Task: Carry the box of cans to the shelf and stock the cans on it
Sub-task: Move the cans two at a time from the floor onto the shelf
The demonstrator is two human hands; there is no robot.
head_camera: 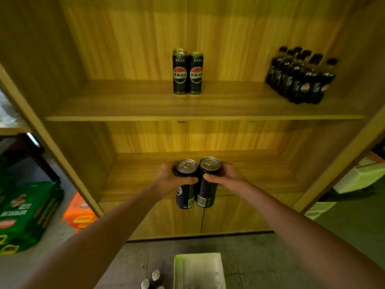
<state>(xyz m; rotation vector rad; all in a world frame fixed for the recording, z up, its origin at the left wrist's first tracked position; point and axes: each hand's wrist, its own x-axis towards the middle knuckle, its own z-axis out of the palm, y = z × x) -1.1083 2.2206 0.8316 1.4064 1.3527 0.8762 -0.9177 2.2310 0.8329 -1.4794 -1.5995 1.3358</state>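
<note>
Cans [186,180] [208,181], side by side, upright, one in each grip [169,180] [224,178].

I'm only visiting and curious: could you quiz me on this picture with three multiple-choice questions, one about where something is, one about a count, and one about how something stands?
1. Where are the dark bottles?
A. on the floor
B. on the upper shelf, at its right end
C. in a white box

2. How many cans do the left hand and right hand hold together?
A. one
B. two
C. four

3. How do the shelf cans stand?
A. lying on their sides
B. stacked on each other
C. upright, side by side

Answers:
1 B: the bottles are grouped at the right end of the upper shelf.
2 B: the left hand grips the left can and the right hand grips the right can.
3 C: their tops point up and they touch side by side.
</note>
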